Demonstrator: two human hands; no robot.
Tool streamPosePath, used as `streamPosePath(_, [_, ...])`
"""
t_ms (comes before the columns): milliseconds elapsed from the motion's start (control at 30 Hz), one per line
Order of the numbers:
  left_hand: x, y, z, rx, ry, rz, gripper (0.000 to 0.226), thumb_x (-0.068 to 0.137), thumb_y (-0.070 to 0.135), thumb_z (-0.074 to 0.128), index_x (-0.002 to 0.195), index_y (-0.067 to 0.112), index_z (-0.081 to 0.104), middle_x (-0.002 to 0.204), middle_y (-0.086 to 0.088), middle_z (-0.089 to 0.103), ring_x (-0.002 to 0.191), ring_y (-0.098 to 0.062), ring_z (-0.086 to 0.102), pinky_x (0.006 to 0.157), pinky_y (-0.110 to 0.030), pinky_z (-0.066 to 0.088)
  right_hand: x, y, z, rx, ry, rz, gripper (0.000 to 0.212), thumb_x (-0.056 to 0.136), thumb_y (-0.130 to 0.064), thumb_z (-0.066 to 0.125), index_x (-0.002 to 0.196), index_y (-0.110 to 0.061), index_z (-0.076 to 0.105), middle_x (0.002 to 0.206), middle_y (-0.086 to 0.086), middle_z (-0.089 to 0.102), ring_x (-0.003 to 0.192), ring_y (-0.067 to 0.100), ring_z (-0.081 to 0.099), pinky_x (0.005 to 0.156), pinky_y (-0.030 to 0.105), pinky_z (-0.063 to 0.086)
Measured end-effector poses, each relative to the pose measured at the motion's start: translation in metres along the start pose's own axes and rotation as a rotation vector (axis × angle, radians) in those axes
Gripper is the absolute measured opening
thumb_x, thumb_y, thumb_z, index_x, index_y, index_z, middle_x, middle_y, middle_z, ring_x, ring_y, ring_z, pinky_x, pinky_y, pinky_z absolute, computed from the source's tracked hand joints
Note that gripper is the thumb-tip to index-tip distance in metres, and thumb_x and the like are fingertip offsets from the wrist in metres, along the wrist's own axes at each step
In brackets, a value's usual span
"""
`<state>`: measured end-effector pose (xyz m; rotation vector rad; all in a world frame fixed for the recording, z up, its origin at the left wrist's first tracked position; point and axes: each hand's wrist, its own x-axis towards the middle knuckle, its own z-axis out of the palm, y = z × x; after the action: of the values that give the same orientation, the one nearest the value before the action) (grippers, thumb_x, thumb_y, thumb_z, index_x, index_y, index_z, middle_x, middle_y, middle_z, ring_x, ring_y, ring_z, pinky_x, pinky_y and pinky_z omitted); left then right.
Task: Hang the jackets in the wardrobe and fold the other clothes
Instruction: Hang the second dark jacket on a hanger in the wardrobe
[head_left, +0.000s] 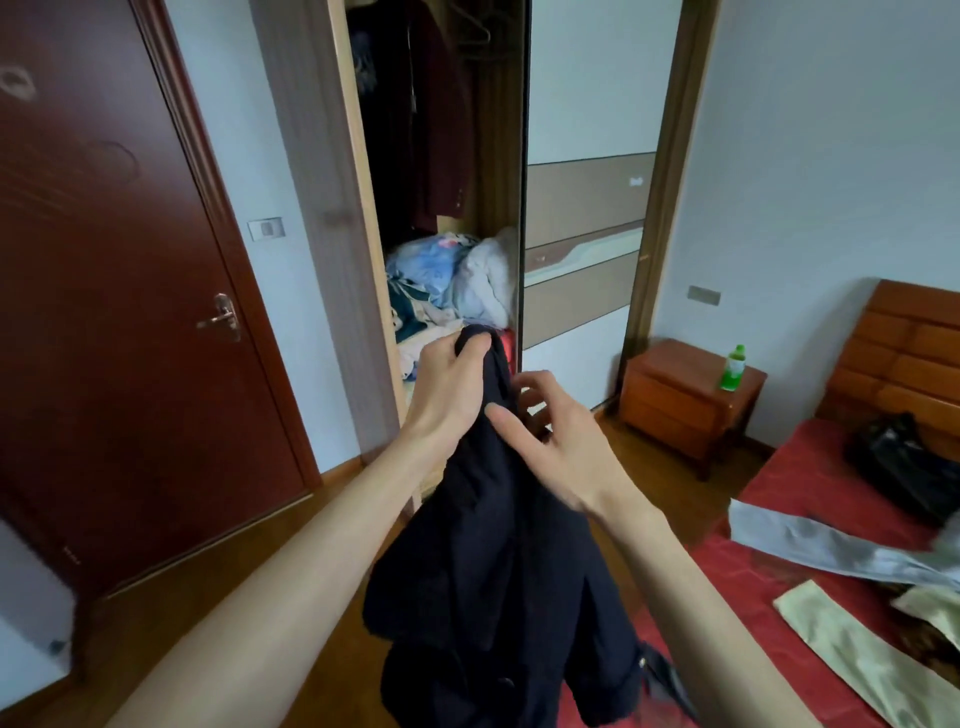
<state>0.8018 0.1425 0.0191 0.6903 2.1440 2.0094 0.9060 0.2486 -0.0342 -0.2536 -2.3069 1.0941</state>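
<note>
A dark navy jacket (493, 571) hangs in front of me, held up by its top. My left hand (452, 384) grips the bunched collar end, thumb curled over the fabric. My right hand (550, 431) is against the jacket just below, thumb laid on the cloth and fingers curled loosely beside it; whether they pinch anything is unclear. Behind stands the open wardrobe (363, 208) with dark coats (421, 114) hanging inside, an empty hanger (480, 31) on the rail, and a heap of bedding (452, 280) on its shelf.
A closed dark red door (104, 312) is at the left. A sliding wardrobe panel (587, 208) covers the right half. A wooden nightstand (675, 405) carries a green bottle (733, 368). The red bed (779, 519) at right holds grey (831, 551) and pale green clothes (857, 654) and a black bag (904, 462).
</note>
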Motion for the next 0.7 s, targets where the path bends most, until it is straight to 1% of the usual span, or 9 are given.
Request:
streamPosePath(67, [0.027, 0.0, -0.003, 0.002, 0.033, 0.013, 0.032, 0.096, 0.03, 0.054, 0.088, -0.001, 0.061, 0.075, -0.005, 0.052, 0.07, -0.017, 0.048, 0.069, -0.037, 0.039, 0.025, 0.003, 0.008, 0.076, -0.084, 0.003, 0.061, 0.087, -0.075, 0.055, 0.131, -0.034, 0.056, 0.107, -0.013, 0.068, 0.095, 0.007, 0.067, 0.087, 0.03, 0.054])
streamPosePath(100, [0.039, -0.001, -0.004, 0.01, 0.03, 0.019, 0.035, 0.095, 0.03, 0.054, 0.089, -0.004, 0.059, 0.076, -0.006, 0.052, 0.07, -0.018, 0.048, 0.068, -0.037, 0.039, 0.038, 0.004, 0.013, 0.117, -0.083, -0.001, 0.057, 0.091, -0.071, 0.057, 0.132, -0.032, 0.059, 0.109, -0.014, 0.07, 0.097, 0.005, 0.067, 0.088, 0.029, 0.054])
streamPosePath(200, [0.067, -0.01, -0.011, 0.022, -0.019, 0.025, 0.035, 0.094, 0.025, 0.054, 0.095, -0.01, 0.059, 0.077, -0.009, 0.057, 0.072, -0.019, 0.053, 0.068, -0.037, 0.042, 0.069, 0.003, 0.031, 0.189, -0.087, -0.035, 0.042, 0.101, -0.061, 0.05, 0.121, -0.028, 0.066, 0.101, -0.013, 0.073, 0.091, 0.001, 0.066, 0.083, 0.027, 0.052])
streamPosePath(300, [0.092, -0.025, -0.02, -0.009, -0.048, -0.02, 0.033, 0.097, 0.02, 0.059, 0.096, -0.014, 0.059, 0.079, -0.012, 0.057, 0.073, -0.021, 0.055, 0.069, -0.036, 0.043, 0.091, 0.006, 0.053, 0.162, -0.153, -0.046, 0.048, 0.099, -0.069, 0.044, 0.124, -0.031, 0.06, 0.098, -0.014, 0.071, 0.087, 0.002, 0.065, 0.08, 0.027, 0.051])
streamPosePath(400, [0.121, -0.04, -0.034, -0.055, -0.079, -0.108, 0.036, 0.098, 0.021, 0.065, 0.105, -0.013, 0.061, 0.086, -0.016, 0.063, 0.08, -0.024, 0.061, 0.077, -0.039, 0.046, 0.111, 0.019, 0.08, 0.019, -0.078, -0.106, 0.041, 0.104, -0.062, 0.038, 0.124, -0.029, 0.053, 0.103, -0.009, 0.067, 0.092, 0.012, 0.064, 0.079, 0.031, 0.047])
streamPosePath(500, [0.145, -0.051, -0.046, -0.102, -0.119, -0.147, 0.033, 0.098, 0.023, 0.067, 0.111, -0.007, 0.067, 0.106, -0.027, 0.072, 0.09, -0.026, 0.067, 0.086, -0.04, 0.049, 0.133, 0.028, 0.112, 0.003, 0.04, -0.101, 0.032, 0.109, -0.051, 0.031, 0.127, -0.028, 0.045, 0.104, -0.003, 0.067, 0.091, 0.021, 0.064, 0.078, 0.042, 0.048])
streamPosePath(533, [0.153, -0.055, -0.051, -0.102, -0.134, -0.147, 0.032, 0.099, 0.024, 0.067, 0.111, -0.006, 0.069, 0.112, -0.027, 0.071, 0.093, -0.026, 0.069, 0.088, -0.039, 0.049, 0.142, 0.029, 0.121, 0.056, 0.06, -0.092, 0.028, 0.111, -0.046, 0.03, 0.124, -0.027, 0.046, 0.101, -0.002, 0.068, 0.087, 0.022, 0.064, 0.076, 0.043, 0.048])
streamPosePath(600, [0.171, -0.061, -0.063, -0.098, -0.173, -0.134, 0.033, 0.101, 0.029, 0.065, 0.113, -0.002, 0.071, 0.116, -0.024, 0.071, 0.1, -0.027, 0.072, 0.091, -0.036, 0.049, 0.167, 0.031, 0.131, 0.177, 0.097, -0.077, 0.028, 0.113, -0.036, 0.03, 0.105, -0.021, 0.051, 0.088, -0.001, 0.063, 0.075, 0.012, 0.059, 0.074, 0.041, 0.045])
streamPosePath(700, [0.202, -0.07, -0.088, -0.085, -0.239, -0.088, 0.031, 0.107, 0.033, 0.053, 0.118, 0.012, 0.075, 0.116, -0.004, 0.077, 0.114, -0.021, 0.07, 0.101, -0.034, 0.049, 0.216, 0.033, 0.141, 0.309, 0.137, -0.028, 0.041, 0.115, -0.028, 0.033, 0.083, -0.015, 0.056, 0.078, -0.006, 0.058, 0.07, 0.002, 0.047, 0.072, 0.03, 0.04])
